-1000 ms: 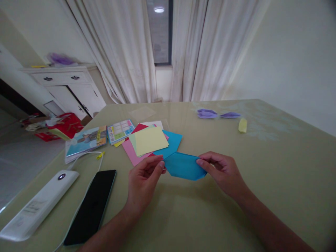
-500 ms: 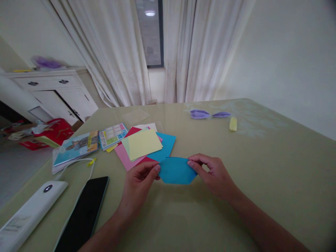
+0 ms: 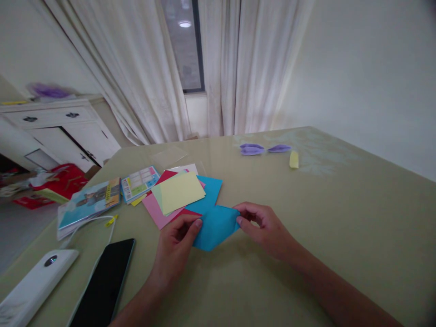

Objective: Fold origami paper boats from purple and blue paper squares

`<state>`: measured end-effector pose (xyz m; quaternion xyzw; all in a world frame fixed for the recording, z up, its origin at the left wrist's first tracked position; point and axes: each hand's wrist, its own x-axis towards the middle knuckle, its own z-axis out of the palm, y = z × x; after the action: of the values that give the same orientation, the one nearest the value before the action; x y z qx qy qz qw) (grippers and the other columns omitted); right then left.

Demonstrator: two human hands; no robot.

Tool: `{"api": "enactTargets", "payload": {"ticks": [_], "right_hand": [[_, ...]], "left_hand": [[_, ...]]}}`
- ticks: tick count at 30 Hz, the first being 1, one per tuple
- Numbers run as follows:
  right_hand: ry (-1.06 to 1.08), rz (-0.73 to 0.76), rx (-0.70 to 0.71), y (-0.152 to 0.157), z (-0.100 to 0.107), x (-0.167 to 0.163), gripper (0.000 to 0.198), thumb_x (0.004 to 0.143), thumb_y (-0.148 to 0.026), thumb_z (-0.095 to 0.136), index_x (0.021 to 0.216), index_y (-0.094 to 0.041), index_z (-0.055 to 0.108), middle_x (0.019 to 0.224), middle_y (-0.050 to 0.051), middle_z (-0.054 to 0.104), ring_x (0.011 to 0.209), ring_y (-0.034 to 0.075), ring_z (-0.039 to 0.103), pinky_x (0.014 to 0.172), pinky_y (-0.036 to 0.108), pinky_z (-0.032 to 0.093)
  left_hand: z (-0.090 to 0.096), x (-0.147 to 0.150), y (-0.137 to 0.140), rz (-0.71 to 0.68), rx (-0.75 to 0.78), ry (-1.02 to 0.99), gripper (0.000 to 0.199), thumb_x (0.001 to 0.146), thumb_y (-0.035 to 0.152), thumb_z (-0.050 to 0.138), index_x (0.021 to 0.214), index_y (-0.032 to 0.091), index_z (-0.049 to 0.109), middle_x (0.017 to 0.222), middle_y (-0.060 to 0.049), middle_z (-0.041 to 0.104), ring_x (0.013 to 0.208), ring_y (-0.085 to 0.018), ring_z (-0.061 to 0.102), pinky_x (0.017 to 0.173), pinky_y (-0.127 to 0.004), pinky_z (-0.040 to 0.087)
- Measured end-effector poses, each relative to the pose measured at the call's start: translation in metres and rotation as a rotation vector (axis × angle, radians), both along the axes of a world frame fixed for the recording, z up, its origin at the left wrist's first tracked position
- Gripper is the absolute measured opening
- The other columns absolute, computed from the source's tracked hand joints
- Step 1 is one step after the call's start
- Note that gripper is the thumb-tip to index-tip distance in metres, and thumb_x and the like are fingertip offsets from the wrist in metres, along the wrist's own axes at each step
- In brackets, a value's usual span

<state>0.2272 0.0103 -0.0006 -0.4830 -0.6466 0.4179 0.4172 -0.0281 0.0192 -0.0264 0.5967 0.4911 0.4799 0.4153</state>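
A folded piece of blue paper (image 3: pixel 216 228) is held above the table between my two hands, tilted with its lower corner toward me. My left hand (image 3: pixel 179 243) pinches its left edge between thumb and fingers. On the opposite side, my right hand (image 3: pixel 262 227) grips the right corner in the same way. Just behind the folded piece lies a fanned stack of coloured sheets, with a pale yellow sheet (image 3: pixel 182 193) on top and a larger blue sheet (image 3: pixel 211 186) and a pink sheet (image 3: pixel 158 211) showing beneath.
Purple folded paper pieces (image 3: pixel 252 149) and a small yellow piece (image 3: pixel 294 160) lie at the table's far side. On the left are a booklet (image 3: pixel 91 202), a printed pack (image 3: pixel 139 182), a black phone (image 3: pixel 105 281), a white power strip (image 3: pixel 41 286) and its cable.
The folded blue paper has turned from nearly level to a slant, its lower edge now coming to a corner. Both hands still hold it. The camera view has shifted slightly.
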Motion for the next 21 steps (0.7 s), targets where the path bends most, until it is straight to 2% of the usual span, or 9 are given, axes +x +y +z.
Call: {"api": "enactTargets", "payload": {"ticks": [2,4,6,8,9,11,13,21], "right_hand": [[0.045,-0.032,0.034,-0.001,-0.001,-0.001,0.028,0.096,-0.033,0.065,0.116,-0.019,0.079,0.089,0.005,0.074,0.079,0.019,0.066,0.072,0.030,0.053],[0.065,-0.054,0.066,-0.002,-0.001,-0.003,0.033,0.096,-0.032,0.066,0.125,-0.020,0.076,0.087,0.003,0.072,0.077,0.018,0.065,0.071,0.029,0.053],[0.054,-0.037,0.101,-0.005,0.000,-0.004,0.033,0.096,-0.030,0.067,0.127,-0.021,0.074,0.081,0.001,0.068,0.073,0.017,0.062,0.068,0.028,0.052],[0.031,0.029,0.130,-0.010,0.001,-0.007,0.031,0.098,-0.028,0.066,0.127,-0.022,0.073,0.080,0.000,0.068,0.072,0.016,0.061,0.068,0.027,0.051],[0.023,0.069,0.145,-0.013,0.002,-0.008,0.029,0.098,-0.027,0.066,0.126,-0.022,0.073,0.081,0.000,0.068,0.072,0.016,0.062,0.069,0.027,0.052],[0.032,0.132,0.180,-0.017,0.003,-0.011,0.026,0.099,-0.026,0.067,0.125,-0.023,0.073,0.083,0.000,0.070,0.073,0.015,0.064,0.071,0.027,0.053],[0.054,0.154,0.208,-0.021,0.003,-0.014,0.025,0.099,-0.027,0.068,0.123,-0.022,0.073,0.085,0.001,0.071,0.074,0.015,0.065,0.072,0.028,0.055],[0.128,0.134,0.229,-0.023,0.000,-0.015,0.024,0.097,-0.026,0.075,0.120,-0.022,0.071,0.084,0.001,0.074,0.072,0.014,0.066,0.070,0.027,0.055]], "left_hand": [[-0.001,0.000,-0.001,-0.033,-0.030,0.018,0.037,0.093,0.055,0.075,0.087,0.019,0.078,0.073,-0.003,0.071,0.063,-0.016,0.063,0.053,-0.023,0.048],[-0.002,0.002,-0.005,-0.041,0.016,0.090,0.031,0.096,0.050,0.074,0.099,0.020,0.079,0.082,-0.005,0.075,0.071,-0.020,0.069,0.060,-0.027,0.055],[-0.001,0.004,-0.011,-0.024,0.193,0.214,0.031,0.096,0.041,0.075,0.123,0.025,0.076,0.110,-0.009,0.079,0.098,-0.027,0.075,0.083,-0.038,0.062],[0.000,0.007,-0.019,-0.032,0.417,0.340,0.047,0.095,0.032,0.078,0.141,0.032,0.069,0.135,-0.009,0.074,0.123,-0.031,0.069,0.105,-0.046,0.057],[0.001,0.009,-0.023,-0.057,0.497,0.385,0.051,0.094,0.029,0.078,0.143,0.035,0.067,0.139,-0.009,0.072,0.126,-0.031,0.067,0.108,-0.045,0.055],[0.002,0.010,-0.029,-0.104,0.577,0.421,0.048,0.094,0.027,0.080,0.141,0.035,0.069,0.134,-0.008,0.074,0.122,-0.029,0.069,0.104,-0.041,0.056],[0.002,0.011,-0.033,-0.116,0.595,0.415,0.045,0.094,0.028,0.081,0.137,0.033,0.070,0.127,-0.008,0.075,0.115,-0.028,0.071,0.097,-0.037,0.059],[0.003,0.012,-0.037,-0.047,0.687,0.442,0.041,0.101,0.024,0.074,0.141,0.028,0.069,0.117,-0.008,0.069,0.102,-0.022,0.069,0.088,-0.032,0.060]]}}
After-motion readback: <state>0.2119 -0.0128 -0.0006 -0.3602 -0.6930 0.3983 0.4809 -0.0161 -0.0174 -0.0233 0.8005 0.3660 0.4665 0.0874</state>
